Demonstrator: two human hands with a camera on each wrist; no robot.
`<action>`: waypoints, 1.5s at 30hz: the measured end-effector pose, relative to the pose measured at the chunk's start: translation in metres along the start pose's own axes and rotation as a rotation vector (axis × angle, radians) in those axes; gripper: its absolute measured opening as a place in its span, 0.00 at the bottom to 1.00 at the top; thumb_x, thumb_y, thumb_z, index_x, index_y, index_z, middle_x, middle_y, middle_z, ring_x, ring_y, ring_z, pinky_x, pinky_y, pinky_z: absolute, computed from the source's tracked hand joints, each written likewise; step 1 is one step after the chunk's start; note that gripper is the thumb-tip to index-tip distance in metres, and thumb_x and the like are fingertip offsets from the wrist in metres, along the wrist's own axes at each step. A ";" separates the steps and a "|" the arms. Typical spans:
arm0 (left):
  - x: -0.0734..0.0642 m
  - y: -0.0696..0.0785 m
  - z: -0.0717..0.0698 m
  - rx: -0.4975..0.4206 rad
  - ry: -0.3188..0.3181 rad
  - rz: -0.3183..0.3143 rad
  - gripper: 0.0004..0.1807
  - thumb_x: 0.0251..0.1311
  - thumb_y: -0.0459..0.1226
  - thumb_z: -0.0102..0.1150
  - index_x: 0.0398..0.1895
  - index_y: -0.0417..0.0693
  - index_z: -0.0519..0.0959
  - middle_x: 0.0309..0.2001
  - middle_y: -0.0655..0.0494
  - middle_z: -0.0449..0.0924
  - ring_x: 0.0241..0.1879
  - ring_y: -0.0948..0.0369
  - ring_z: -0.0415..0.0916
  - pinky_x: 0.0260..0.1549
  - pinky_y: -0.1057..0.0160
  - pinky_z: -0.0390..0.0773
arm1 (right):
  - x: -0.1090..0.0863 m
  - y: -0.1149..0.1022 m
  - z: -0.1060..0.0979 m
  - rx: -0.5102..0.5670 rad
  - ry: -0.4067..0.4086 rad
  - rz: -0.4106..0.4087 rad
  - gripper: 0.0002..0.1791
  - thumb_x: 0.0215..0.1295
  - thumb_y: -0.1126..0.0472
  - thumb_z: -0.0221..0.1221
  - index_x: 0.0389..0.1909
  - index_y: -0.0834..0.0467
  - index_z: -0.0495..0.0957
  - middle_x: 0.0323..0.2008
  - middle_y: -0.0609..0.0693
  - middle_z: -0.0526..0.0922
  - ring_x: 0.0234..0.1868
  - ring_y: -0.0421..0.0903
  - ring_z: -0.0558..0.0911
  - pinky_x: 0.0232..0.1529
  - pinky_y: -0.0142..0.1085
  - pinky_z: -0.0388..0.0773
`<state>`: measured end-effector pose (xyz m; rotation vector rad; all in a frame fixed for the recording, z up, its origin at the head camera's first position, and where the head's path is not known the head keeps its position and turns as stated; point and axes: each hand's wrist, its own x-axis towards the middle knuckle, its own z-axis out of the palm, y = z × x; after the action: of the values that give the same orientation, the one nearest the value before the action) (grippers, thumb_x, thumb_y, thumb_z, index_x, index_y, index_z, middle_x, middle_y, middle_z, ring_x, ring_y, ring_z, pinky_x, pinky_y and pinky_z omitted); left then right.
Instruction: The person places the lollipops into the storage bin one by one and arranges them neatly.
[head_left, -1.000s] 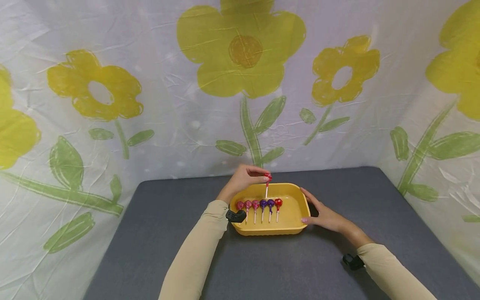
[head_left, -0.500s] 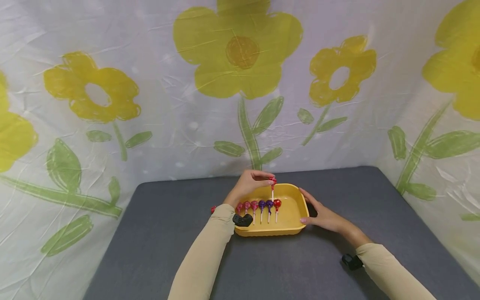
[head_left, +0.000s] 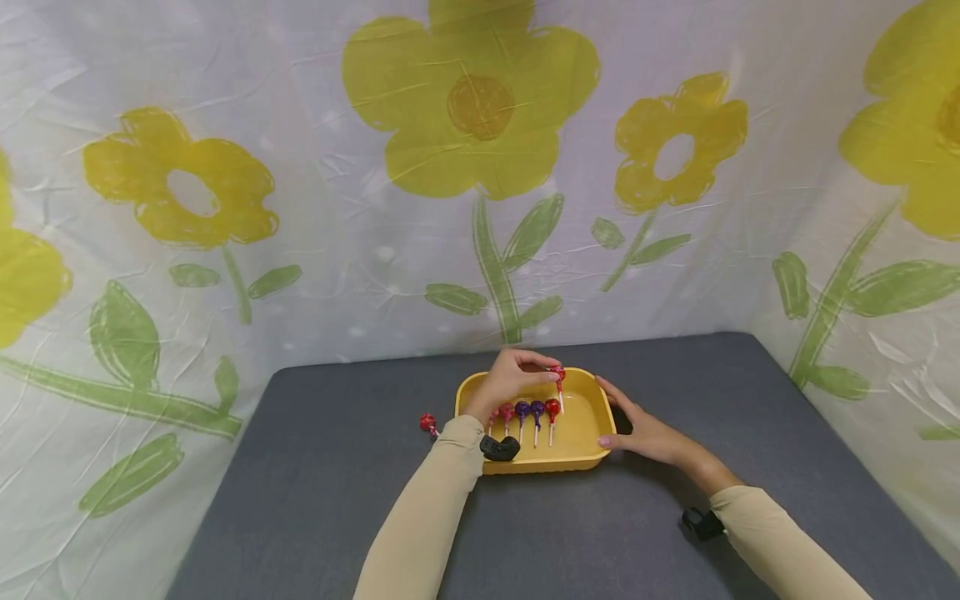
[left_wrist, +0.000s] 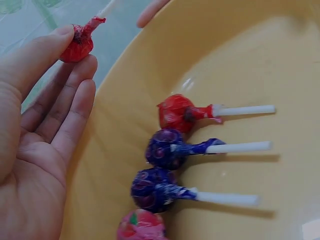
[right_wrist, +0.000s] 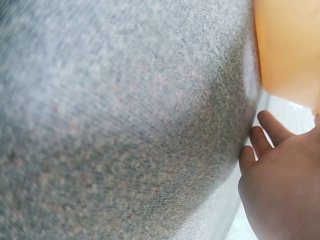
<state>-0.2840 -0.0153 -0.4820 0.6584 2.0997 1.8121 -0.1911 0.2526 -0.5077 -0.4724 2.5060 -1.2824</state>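
Note:
A red-wrapped lollipop [head_left: 558, 374] is pinched by its ball between the thumb and fingers of my left hand [head_left: 510, 383], stick pointing down, over the back part of a yellow tray [head_left: 588, 417]. Below it, in the tray, lies a row of lollipops: a red one [left_wrist: 176, 113], two purple ones [left_wrist: 165, 149] and pink ones [left_wrist: 141, 226], partly hidden by my left wrist. My right hand [head_left: 648, 433] holds the tray's right end, thumb at the front of the rim and a finger near the back corner. Its other fingers [right_wrist: 272, 127] extend outside the tray.
Another red lollipop [head_left: 428, 422] lies on the dark grey table [head_left: 337, 467] left of the tray, its stick partly behind my left sleeve. A white cloth with yellow flowers [head_left: 480, 108] hangs behind the table's back edge.
My left hand has moved right and a little down with its lollipop. The lollipop on the table has come into view beside the sleeve. My right hand stays at the tray.

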 end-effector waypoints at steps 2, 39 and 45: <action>0.001 -0.002 0.002 0.009 -0.001 -0.012 0.15 0.58 0.38 0.69 0.49 0.45 0.86 0.46 0.44 0.88 0.44 0.59 0.87 0.51 0.51 0.83 | 0.001 -0.001 0.000 -0.004 -0.003 0.007 0.56 0.63 0.52 0.65 0.80 0.40 0.35 0.76 0.63 0.54 0.76 0.67 0.53 0.65 0.74 0.54; 0.010 -0.018 0.028 0.343 -0.123 -0.032 0.11 0.57 0.41 0.70 0.43 0.52 0.88 0.41 0.59 0.90 0.39 0.70 0.85 0.41 0.71 0.82 | -0.002 0.002 0.003 -0.023 0.003 0.007 0.56 0.63 0.51 0.65 0.80 0.40 0.35 0.76 0.65 0.53 0.76 0.70 0.53 0.62 0.76 0.55; 0.013 -0.021 0.027 0.388 -0.125 -0.028 0.10 0.56 0.42 0.71 0.42 0.53 0.89 0.39 0.61 0.90 0.36 0.71 0.84 0.38 0.72 0.82 | -0.002 0.001 0.001 -0.023 -0.006 0.005 0.55 0.64 0.52 0.65 0.80 0.40 0.34 0.77 0.66 0.51 0.76 0.70 0.51 0.62 0.77 0.54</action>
<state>-0.2848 0.0127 -0.5063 0.8057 2.3794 1.3178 -0.1893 0.2527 -0.5086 -0.4738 2.5174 -1.2496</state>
